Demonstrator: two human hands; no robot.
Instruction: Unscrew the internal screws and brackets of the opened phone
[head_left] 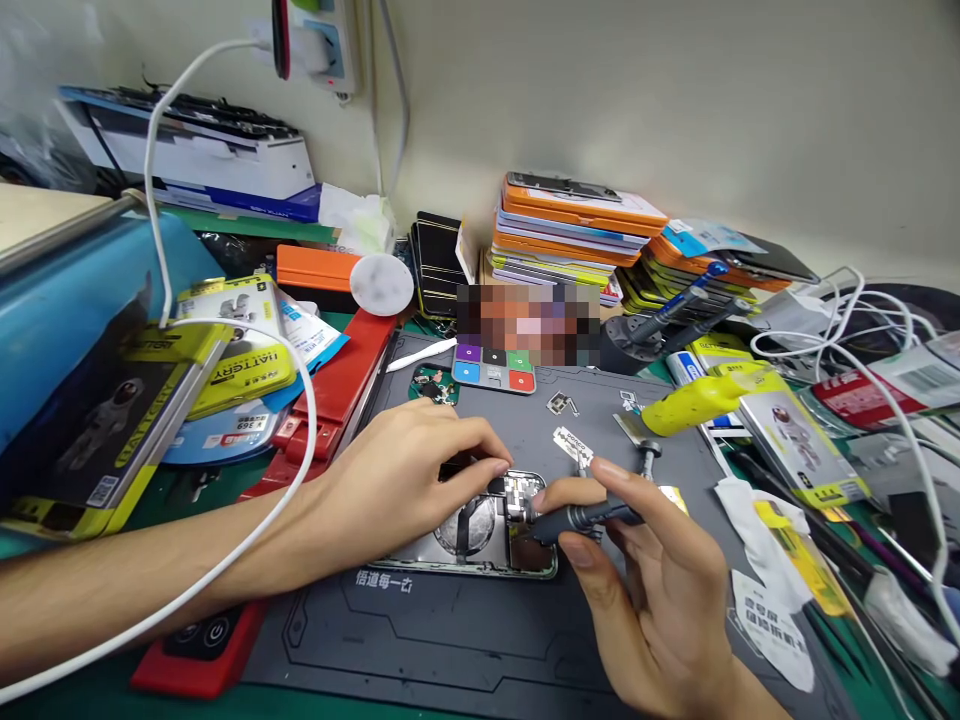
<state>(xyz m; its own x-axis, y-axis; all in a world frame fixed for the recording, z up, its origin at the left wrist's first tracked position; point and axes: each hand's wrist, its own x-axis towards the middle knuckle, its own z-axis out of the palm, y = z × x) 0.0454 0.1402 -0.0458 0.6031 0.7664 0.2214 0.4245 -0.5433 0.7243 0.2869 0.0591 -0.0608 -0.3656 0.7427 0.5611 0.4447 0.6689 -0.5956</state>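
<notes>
An opened phone (495,565) lies on the grey work mat (420,640), its inner parts facing up. Thumb and index finger of my left hand (420,465) close together at the phone's far edge; the other fingers are partly hidden. In my right hand (660,590) is a dark screwdriver (570,522), held between thumb and fingers, its front end over the right end of the phone. Whether its tip touches a screw, I cannot tell. Just beyond the right hand lies a razor blade (574,443), and farther back are small metal parts (559,403).
A yellow bottle (694,402) lies right of the mat. Behind stand a tool holder (630,345) and stacked orange cases (574,215). A white cable (304,440) arcs over the left forearm. Battery boxes (112,430) crowd the left, beside a red tool (352,375).
</notes>
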